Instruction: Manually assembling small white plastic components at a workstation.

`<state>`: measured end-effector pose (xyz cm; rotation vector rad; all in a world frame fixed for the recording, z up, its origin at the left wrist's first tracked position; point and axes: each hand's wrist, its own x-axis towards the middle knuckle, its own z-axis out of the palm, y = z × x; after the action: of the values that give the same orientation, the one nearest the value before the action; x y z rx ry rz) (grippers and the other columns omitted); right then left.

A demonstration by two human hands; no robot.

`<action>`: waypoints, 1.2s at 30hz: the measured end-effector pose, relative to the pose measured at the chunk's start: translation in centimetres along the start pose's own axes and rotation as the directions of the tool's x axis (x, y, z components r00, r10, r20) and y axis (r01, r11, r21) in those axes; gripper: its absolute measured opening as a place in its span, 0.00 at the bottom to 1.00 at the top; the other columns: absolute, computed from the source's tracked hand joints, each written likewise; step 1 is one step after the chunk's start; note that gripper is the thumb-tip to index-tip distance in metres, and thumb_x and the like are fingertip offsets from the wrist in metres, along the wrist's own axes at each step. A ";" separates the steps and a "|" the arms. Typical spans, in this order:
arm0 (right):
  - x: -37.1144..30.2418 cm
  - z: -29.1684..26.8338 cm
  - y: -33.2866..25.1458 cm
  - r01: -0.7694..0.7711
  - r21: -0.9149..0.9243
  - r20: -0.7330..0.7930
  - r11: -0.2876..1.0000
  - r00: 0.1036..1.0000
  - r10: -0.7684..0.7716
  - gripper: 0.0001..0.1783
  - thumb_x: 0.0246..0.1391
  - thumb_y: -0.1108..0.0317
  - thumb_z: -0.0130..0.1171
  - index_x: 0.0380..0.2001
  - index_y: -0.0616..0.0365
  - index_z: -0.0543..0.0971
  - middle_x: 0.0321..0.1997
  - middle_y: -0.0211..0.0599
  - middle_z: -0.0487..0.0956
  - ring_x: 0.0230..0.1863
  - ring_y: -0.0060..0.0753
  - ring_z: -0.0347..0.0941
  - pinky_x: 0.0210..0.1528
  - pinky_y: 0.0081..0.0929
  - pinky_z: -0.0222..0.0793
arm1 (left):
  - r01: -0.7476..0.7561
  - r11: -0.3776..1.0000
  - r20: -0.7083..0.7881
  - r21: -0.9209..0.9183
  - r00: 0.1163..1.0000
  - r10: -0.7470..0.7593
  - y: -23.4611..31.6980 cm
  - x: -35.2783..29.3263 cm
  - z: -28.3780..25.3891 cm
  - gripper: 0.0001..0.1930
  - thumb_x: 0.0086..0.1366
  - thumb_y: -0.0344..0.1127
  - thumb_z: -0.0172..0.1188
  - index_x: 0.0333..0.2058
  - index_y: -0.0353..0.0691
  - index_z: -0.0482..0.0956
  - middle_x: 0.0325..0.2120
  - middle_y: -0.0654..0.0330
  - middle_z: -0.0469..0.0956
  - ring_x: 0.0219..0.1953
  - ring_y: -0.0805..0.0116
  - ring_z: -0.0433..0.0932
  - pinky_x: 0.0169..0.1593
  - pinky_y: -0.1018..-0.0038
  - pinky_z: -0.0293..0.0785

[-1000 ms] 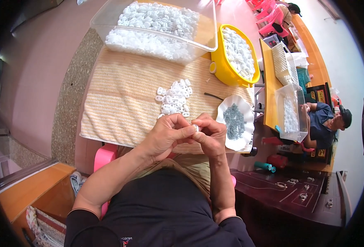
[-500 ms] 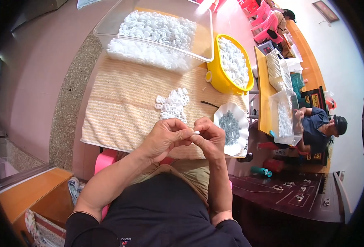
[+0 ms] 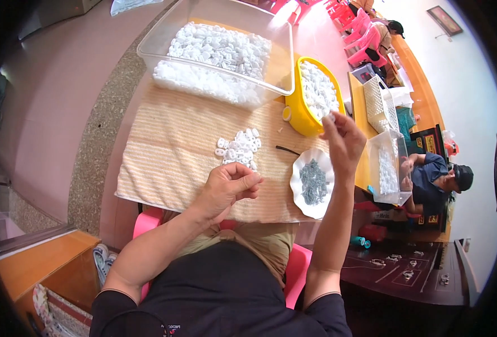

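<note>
My right hand [image 3: 345,140] is raised over the near right rim of a yellow tub [image 3: 300,112] filled with small white plastic pieces [image 3: 318,87]. Its thumb and fingers pinch a small white plastic piece at the fingertips. Over the front of the towel, my left hand [image 3: 230,188] has thumb and forefinger pressed together; whatever may be between them is too small to name. Just beyond that hand lies a loose pile of white oval pieces with holes [image 3: 241,147]. To its right sits a white scalloped dish [image 3: 297,194] of small grey metal-looking parts [image 3: 314,182].
A large clear bin [image 3: 147,50] of white pieces stands at the back of the striped towel [image 3: 164,151]. A thin black tool [image 3: 287,150] lies near the dish. At right, a person [image 3: 436,171] works beside another clear bin [image 3: 391,194] and a white perforated basket [image 3: 379,104].
My hands have parted. The right one has moved up and right to the yellow tub with the white piece, while the left stays above the towel, still pinched.
</note>
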<state>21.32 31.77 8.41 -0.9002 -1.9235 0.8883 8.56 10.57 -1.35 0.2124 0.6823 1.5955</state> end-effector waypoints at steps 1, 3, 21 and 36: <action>1.3 -0.4 0.7 0.085 -0.147 -0.012 0.985 0.996 -0.088 0.17 0.51 0.68 0.66 0.41 0.67 0.80 0.28 0.35 0.80 0.26 0.21 0.75 0.30 0.19 0.72 | 0.002 1.000 0.001 0.000 1.000 -0.002 0.0 0.0 0.0 0.04 0.62 0.29 0.61 0.34 0.36 0.77 0.33 0.57 0.80 0.31 0.74 0.78 0.38 0.76 0.79; 2.9 -0.5 0.6 0.096 -0.617 -0.057 0.781 0.984 -0.166 0.17 0.49 0.68 0.67 0.41 0.65 0.80 0.29 0.40 0.81 0.26 0.28 0.77 0.29 0.24 0.72 | -0.032 0.999 -0.025 0.034 0.999 0.033 0.2 0.2 0.1 0.04 0.62 0.30 0.61 0.33 0.36 0.77 0.33 0.58 0.80 0.31 0.75 0.78 0.37 0.77 0.78; -5.5 6.6 2.0 0.244 -0.413 0.555 0.877 0.831 0.031 0.16 0.48 0.70 0.61 0.43 0.58 0.80 0.37 0.42 0.80 0.32 0.40 0.76 0.38 0.32 0.72 | -0.161 0.987 -0.205 0.004 0.966 0.159 0.8 0.4 -0.4 0.05 0.62 0.32 0.62 0.32 0.38 0.77 0.29 0.60 0.80 0.28 0.77 0.76 0.34 0.79 0.77; -6.7 6.5 1.9 0.230 -0.413 0.563 0.881 0.825 0.048 0.10 0.49 0.69 0.62 0.36 0.57 0.83 0.34 0.40 0.78 0.33 0.42 0.76 0.37 0.33 0.69 | -0.186 0.983 -0.237 -0.003 0.955 0.180 1.0 0.5 -0.5 0.05 0.62 0.32 0.63 0.30 0.38 0.78 0.28 0.62 0.79 0.27 0.79 0.75 0.32 0.80 0.77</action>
<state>18.89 25.53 1.62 -0.8562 -2.7594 0.6791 7.36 10.91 -1.33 0.0690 0.8448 1.8250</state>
